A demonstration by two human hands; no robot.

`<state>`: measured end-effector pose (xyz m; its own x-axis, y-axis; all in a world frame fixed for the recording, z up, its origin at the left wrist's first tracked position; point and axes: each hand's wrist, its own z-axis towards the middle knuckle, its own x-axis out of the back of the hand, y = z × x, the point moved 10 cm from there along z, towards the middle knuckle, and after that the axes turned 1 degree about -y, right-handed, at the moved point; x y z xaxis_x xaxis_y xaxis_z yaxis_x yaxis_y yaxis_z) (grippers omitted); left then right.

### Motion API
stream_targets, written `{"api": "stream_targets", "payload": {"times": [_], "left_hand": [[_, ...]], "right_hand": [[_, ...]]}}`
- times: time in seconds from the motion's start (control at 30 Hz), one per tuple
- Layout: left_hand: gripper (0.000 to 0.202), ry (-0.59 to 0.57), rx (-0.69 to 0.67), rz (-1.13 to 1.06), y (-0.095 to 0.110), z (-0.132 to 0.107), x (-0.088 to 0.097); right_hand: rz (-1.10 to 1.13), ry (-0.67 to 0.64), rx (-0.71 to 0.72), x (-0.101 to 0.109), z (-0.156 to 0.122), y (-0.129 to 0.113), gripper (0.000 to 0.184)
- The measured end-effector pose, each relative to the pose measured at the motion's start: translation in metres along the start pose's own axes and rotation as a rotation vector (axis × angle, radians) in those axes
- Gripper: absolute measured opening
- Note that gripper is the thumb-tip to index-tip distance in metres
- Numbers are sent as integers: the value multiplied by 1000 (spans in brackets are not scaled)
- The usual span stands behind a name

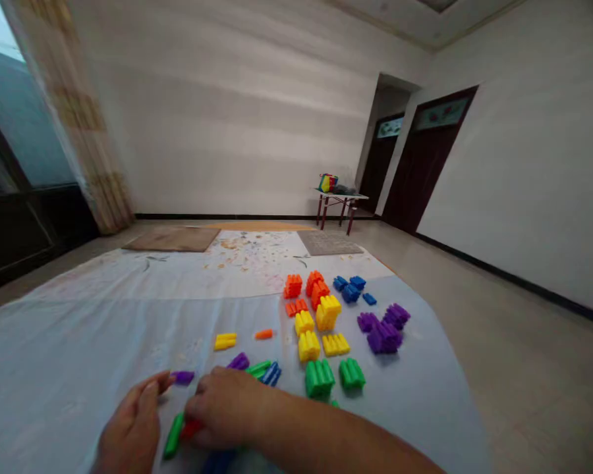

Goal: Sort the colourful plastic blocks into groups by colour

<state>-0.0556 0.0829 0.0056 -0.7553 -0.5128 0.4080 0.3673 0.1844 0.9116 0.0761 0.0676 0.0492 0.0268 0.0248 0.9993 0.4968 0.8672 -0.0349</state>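
My left hand (131, 428) rests low on the pale floor sheet (79, 342), fingers stretched toward a purple block (182, 377) at its fingertips. My right hand (225, 408) is curled, its fingers closed around a red block (192, 429) beside a green stick block (173, 436). A blue block (217, 461) lies partly under my right wrist. Just beyond my hands lie another purple block (238, 361), a green piece (257, 368) and a blue piece (271, 374).
Sorted block clusters sit ahead: green (319, 378), yellow (309, 345), orange (292, 286), blue (350, 288), purple (384, 337). Loose yellow (225, 341) and orange (263, 334) pieces lie between. A small table (340, 197) and dark doors (425, 158) stand at the far wall; a curtain (89, 145) hangs left.
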Motion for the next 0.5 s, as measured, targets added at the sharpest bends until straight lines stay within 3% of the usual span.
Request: {"api": "stream_targets", "payload": {"times": [0.17, 0.3, 0.43, 0.5], "left_hand": [[42, -12, 27, -13, -4, 0, -5], [40, -22, 22, -19, -15, 6, -7], [39, 6, 5, -7, -31, 14, -6], [39, 21, -25, -15, -38, 18, -6]], "right_hand": [[53, -23, -205, -1, -5, 17, 43], [125, -83, -167, -4, -4, 16, 44], [210, 7, -193, 20, -15, 31, 63], [249, 44, -214, 36, -26, 46, 61]]}}
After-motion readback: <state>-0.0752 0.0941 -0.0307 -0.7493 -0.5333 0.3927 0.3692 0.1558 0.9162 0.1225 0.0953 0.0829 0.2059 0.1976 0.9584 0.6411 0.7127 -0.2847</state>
